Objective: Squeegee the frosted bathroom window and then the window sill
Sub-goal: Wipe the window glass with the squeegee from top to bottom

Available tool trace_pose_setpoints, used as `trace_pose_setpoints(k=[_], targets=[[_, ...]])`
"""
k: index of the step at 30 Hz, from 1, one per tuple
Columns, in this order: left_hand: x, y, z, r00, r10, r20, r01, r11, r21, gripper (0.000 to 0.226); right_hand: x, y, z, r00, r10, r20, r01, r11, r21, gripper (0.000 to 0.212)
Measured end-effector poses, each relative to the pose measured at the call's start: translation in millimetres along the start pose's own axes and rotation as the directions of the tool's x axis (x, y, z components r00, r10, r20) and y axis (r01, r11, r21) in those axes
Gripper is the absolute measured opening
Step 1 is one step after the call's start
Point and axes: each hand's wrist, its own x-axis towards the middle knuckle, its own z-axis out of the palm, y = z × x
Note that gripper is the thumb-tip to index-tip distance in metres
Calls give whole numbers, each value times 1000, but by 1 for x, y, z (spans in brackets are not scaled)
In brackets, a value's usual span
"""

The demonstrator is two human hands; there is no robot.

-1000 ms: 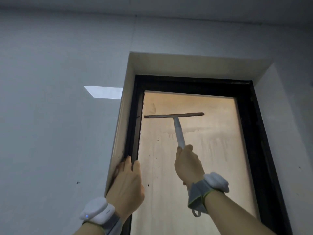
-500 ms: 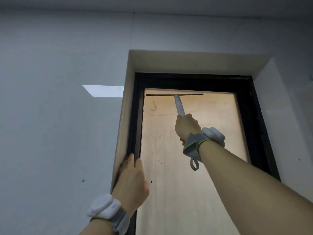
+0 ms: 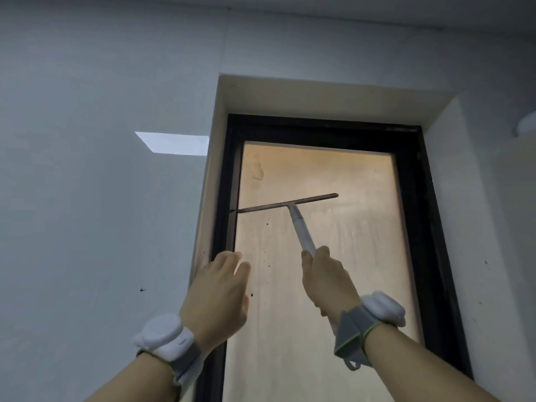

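Squeegee [image 3: 290, 205] blade dropped from the top edge of the frosted window pane [image 3: 333, 285] to about a third down it, left end now lower and touching the black window frame [image 3: 229, 169]. Left hand [image 3: 217, 297] open, fingers spread over the frame's left edge. Right hand [image 3: 327, 281] clamped on the white handle, just below the blade. Blade's right end stops well short of the frame's right side; pane below is unobstructed.

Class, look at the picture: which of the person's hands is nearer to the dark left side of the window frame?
Left. The left hand lies against the frame's left side; the right hand grips the squeegee farther right.
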Motion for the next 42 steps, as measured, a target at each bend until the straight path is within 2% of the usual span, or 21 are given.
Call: trace_pose_setpoints(k=[3, 6, 9, 14, 22, 24, 27, 35, 42], targets=[[2, -7, -16, 989, 143, -27, -137, 979, 148, 19, 15, -18, -25, 999, -14, -36, 15, 1000, 18, 38], [0, -23, -20, 975, 201, -93, -170, 949, 266, 17, 43, -42, -45, 997, 29, -73, -26, 999, 35, 44], [-3, -32, -19, 964, 228, -134, -176, 932, 316, 24, 68, -65, -51, 993, 78, -90, -68, 992, 110, 44], [-1, -35, -16, 967, 196, -165, -144, 949, 282, 37, 95, -79, -43, 990, 95, -107, -76, 983, 166, 44], [-1, -32, -15, 965, 38, -261, 16, 979, 204, 58, 59, -38, -7, 998, 68, -9, -68, 995, 67, 36], [-1, -32, -16, 966, 14, -259, 38, 980, 197, 59, 50, -32, -9, 996, 86, 8, -86, 992, 89, 38], [-1, -31, -14, 971, -1, -241, 53, 977, 207, 56, 51, -37, -21, 998, 40, -51, -35, 993, 109, 39], [-2, -32, -11, 973, 11, -232, 42, 974, 222, 51, 100, -89, -26, 987, 106, -119, -75, 967, 243, 41], [-3, -30, -11, 968, 9, -252, 49, 973, 224, 49, 83, -65, -8, 991, 81, -105, -78, 996, 36, 33]])
